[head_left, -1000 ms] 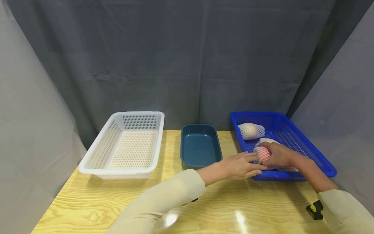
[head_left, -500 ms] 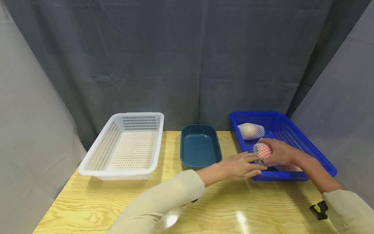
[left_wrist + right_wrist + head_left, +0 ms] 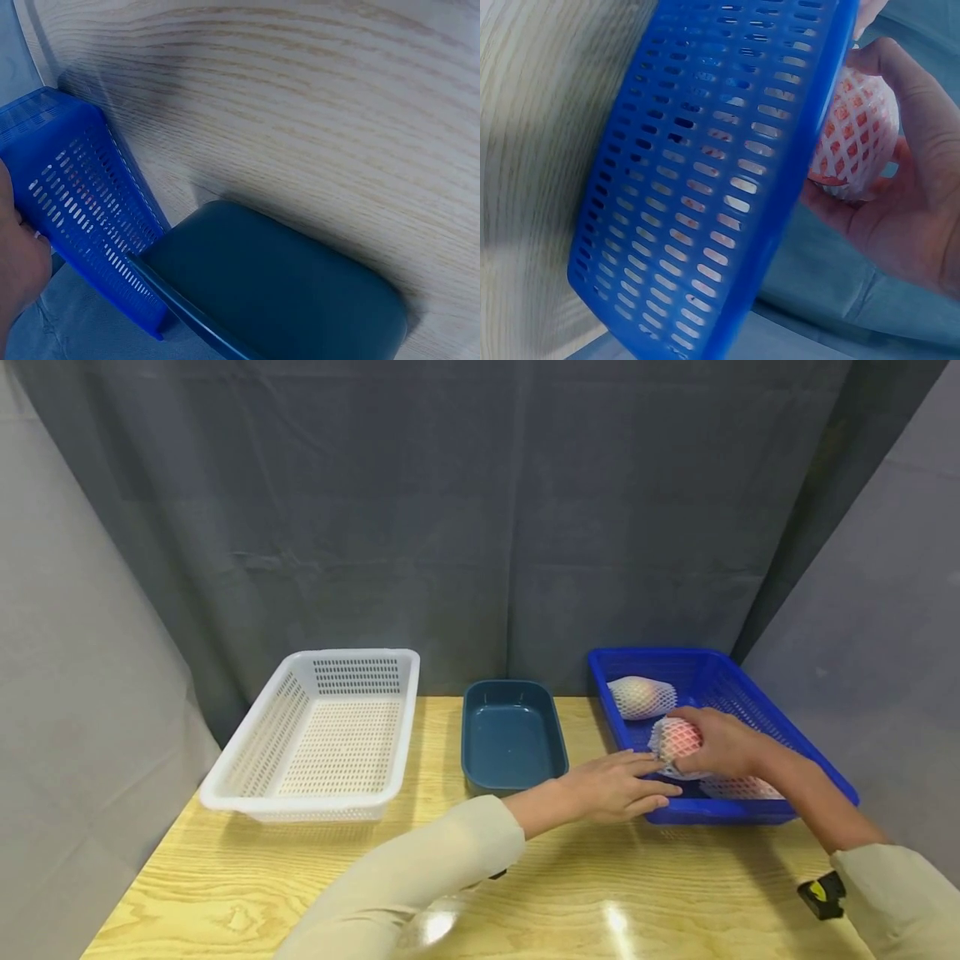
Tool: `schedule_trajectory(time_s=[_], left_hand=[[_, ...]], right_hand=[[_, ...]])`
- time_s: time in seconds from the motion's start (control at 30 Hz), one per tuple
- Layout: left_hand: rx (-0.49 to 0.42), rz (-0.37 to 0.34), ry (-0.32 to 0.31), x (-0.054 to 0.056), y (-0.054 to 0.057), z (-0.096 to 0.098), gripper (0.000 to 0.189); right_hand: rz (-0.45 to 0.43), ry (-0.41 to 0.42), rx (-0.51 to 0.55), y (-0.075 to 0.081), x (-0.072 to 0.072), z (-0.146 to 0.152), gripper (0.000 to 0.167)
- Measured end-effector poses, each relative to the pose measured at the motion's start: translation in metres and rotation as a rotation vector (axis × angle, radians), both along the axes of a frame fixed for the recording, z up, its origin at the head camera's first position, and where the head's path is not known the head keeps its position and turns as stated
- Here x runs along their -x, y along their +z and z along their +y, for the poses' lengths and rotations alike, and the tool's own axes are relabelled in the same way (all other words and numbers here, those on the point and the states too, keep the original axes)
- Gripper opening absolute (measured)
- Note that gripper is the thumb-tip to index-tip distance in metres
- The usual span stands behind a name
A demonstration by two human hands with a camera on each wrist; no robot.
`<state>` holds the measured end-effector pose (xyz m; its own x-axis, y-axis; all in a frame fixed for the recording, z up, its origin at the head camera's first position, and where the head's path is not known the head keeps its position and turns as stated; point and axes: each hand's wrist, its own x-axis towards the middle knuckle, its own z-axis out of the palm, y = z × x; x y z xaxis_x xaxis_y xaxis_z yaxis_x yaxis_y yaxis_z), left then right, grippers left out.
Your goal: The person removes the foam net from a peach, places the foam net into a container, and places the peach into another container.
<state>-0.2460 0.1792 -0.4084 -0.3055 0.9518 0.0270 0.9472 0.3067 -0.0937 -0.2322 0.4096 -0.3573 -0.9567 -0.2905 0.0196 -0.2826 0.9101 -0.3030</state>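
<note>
My right hand (image 3: 722, 745) grips a reddish round fruit (image 3: 679, 739) in a white foam net, low over the near left corner of the blue basket (image 3: 716, 812). In the right wrist view, fingers and thumb curl round the netted fruit (image 3: 857, 131), just past the basket's rim. My left hand (image 3: 617, 787) lies at that same corner, its fingers stretched out over the rim towards the net. Whether the fingertips touch the net cannot be told. A paler netted fruit (image 3: 643, 697) lies at the basket's back left. Another netted fruit (image 3: 741, 788) lies beneath my right hand, partly hidden.
A dark teal tray (image 3: 513, 743) stands in the middle, left of the blue basket, close to my left forearm. Farther left stands a white perforated basket (image 3: 345, 743). All rest on a wooden table (image 3: 555, 893), with grey curtains (image 3: 420, 527) behind and at both sides.
My right hand has lifted the netted fruit slightly and shifted it a little to the right, showing more of the one beneath. My left hand has stayed in place.
</note>
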Motion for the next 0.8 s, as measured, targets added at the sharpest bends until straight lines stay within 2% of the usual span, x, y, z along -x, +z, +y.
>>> schedule_trajectory(time_s=[0.47, 0.8], left_hand=[[-0.017, 0.017, -0.011, 0.002, 0.000, 0.001, 0.048], [-0.015, 0.023, -0.014, 0.000, 0.001, 0.001, 0.047]], right_hand=[[0.005, -0.032, -0.023, 0.016, -0.004, -0.002, 0.082], [0.007, -0.019, 0.007, 0.026, -0.009, -0.002, 0.082]])
